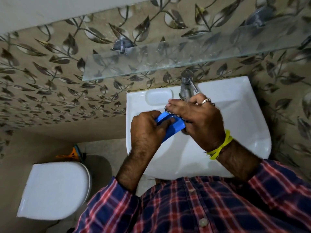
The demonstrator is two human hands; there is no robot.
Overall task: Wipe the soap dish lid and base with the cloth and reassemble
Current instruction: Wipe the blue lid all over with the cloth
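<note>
**Blue soap dish piece held over the sink, cloth against it**

Obs. 1: The left hand (148, 126) grips a blue soap dish piece (170, 126), fingers curled round its left end, thumb on the upper face. Cannot tell whether the piece is the lid or the base. It is held tilted above the bowl of the white sink (244, 115), not resting on it.

Obs. 2: The right hand (198, 118) lies over the right end of the blue piece. Its fingers are curled down onto a dark patterned cloth (175, 115), which shows only as a thin strip at the fingertips, pressed against the blue piece. A ring sits on one finger; a yellow thread band (220, 145) circles the wrist.

Obs. 3: The metal tap (186, 86) stands at the back of the sink, just behind the right hand. A glass shelf (168, 59) is fixed to the leaf-patterned wall above. A white toilet lid (53, 190) lies lower left. Both sleeves are checked red and blue.
</note>
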